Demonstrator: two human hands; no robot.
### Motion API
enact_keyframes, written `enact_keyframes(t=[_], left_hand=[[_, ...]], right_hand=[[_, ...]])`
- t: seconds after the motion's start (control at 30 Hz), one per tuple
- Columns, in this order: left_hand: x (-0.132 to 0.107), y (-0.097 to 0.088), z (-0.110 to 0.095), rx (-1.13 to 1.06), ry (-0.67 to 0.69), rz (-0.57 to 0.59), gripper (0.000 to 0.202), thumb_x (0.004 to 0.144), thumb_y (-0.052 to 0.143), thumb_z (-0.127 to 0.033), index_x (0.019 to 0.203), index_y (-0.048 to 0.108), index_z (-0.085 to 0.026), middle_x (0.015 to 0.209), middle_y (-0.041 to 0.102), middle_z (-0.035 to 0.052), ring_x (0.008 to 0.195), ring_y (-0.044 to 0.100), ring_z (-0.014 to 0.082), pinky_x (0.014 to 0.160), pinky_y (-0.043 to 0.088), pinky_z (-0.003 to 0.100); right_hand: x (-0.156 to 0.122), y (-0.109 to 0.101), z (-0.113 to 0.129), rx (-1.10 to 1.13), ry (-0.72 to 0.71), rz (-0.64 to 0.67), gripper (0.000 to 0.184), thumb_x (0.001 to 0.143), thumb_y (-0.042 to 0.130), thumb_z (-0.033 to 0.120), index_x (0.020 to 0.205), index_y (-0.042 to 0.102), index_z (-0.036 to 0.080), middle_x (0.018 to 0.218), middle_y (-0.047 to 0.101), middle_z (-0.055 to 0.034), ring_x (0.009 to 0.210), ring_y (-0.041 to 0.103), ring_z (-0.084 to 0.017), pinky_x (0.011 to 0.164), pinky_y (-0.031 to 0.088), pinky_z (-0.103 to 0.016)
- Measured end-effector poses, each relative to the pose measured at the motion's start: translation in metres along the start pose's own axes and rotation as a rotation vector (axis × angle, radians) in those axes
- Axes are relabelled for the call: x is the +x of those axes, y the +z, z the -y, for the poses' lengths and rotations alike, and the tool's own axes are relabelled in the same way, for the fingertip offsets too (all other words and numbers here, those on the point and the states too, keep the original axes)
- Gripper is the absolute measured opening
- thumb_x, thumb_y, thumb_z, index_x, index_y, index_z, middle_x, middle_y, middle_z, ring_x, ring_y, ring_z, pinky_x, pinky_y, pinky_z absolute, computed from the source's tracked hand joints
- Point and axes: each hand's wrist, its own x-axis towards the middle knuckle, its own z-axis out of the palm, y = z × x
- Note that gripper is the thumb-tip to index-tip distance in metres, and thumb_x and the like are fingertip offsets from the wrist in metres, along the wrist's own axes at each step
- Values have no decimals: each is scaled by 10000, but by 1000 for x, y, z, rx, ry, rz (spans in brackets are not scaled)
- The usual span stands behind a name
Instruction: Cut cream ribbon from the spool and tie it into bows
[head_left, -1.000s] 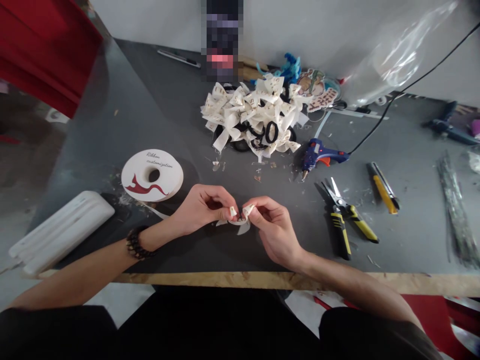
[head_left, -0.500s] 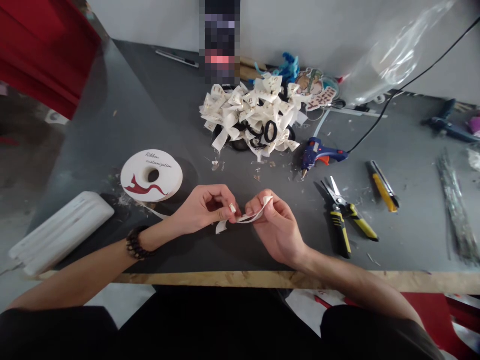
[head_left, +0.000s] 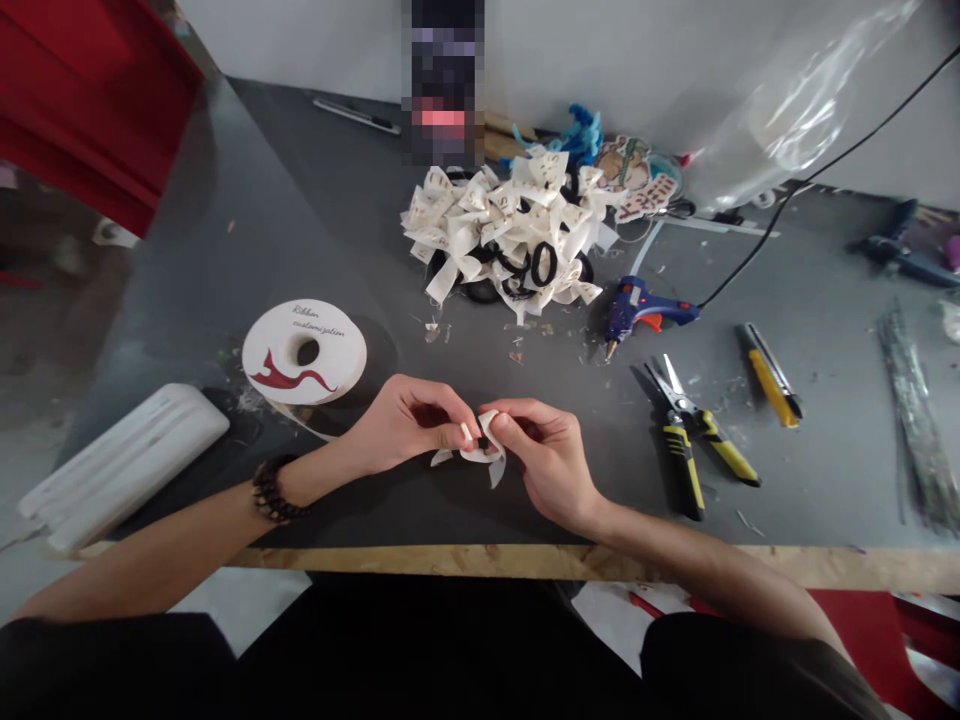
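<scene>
Closest in is the wooden edge (head_left: 487, 558) of the dark counter (head_left: 225, 250). Just past it, both hands meet low over the counter.

The left hand (head_left: 409, 425) has a dark bead bracelet (head_left: 270, 487) on its wrist. The right hand (head_left: 547, 460) is right next to it, nearly touching. Between them is a small ribbon piece (head_left: 484, 455), cream white.

Both hands' fingers (head_left: 454, 425) are pinched tight on it. The thumb and first finger of each hand squeeze the ribbon, and the other fingers curl in.

A moment ago the ribbon was pulled out long and flat between the hands, and the right hand was up higher. Now the hands have come together and the ribbon is bent into a little curl. Its two short ends hang down toward the counter. So the folding has gone one step on, and the shape is held only by the pinch.

To the left lie a white case (head_left: 120, 460) and a ribbon spool (head_left: 304, 350). To the right are yellow-handled pliers (head_left: 686, 430) and a yellow knife (head_left: 766, 372).

Farther back sits a blue glue gun (head_left: 645, 308) with a black cord (head_left: 825, 170). Behind that is a pile of bows (head_left: 510, 230) in the same cream ribbon. A clear plastic bag (head_left: 787, 110) is by the wall.
</scene>
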Motion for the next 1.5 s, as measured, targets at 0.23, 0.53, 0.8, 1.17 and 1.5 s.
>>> enact_keyframes(t=[0.23, 0.53, 0.8, 1.17, 1.5], left_hand=[[0, 1, 5, -71, -90, 21, 424, 775, 943, -172, 1053, 622, -179, 807, 819, 26, 716, 782, 141, 677, 603, 201], [1, 3, 3, 30, -155, -67, 375, 695, 994, -222, 784, 641, -133, 819, 811, 52, 707, 758, 121, 631, 566, 171], [1, 2, 5, 0, -133, -102, 431, 701, 993, -296, 699, 589, -147, 808, 817, 81, 720, 775, 154, 644, 595, 211], [-8, 14, -3, 456, 69, -165, 277, 818, 907, -293, 696, 691, -169, 854, 813, 53, 791, 769, 165, 696, 566, 235], [-7, 5, -10, 796, 256, -53, 225, 883, 800, -170, 717, 650, -191, 909, 805, 29, 813, 773, 150, 737, 579, 234]], right_hand=[[2, -1, 8, -88, -79, -18, 184, 847, 904, 351, 941, 784, 247, 774, 779, 10, 640, 699, -126, 587, 587, -253], [3, -6, 7, -412, -337, 106, 36, 927, 832, 306, 939, 863, 319, 910, 831, -7, 783, 763, -184, 726, 632, -341], [2, -6, 10, -537, -461, 122, 85, 948, 807, 299, 1023, 842, 316, 971, 841, -10, 814, 763, -194, 719, 620, -353], [-2, -1, 14, -423, -182, 56, 145, 990, 733, 359, 961, 768, 222, 754, 782, -7, 628, 700, -138, 583, 533, -275], [5, -3, 15, -321, 1, 129, 228, 983, 715, 417, 923, 733, 198, 734, 759, -19, 618, 691, -136, 552, 543, -250]])
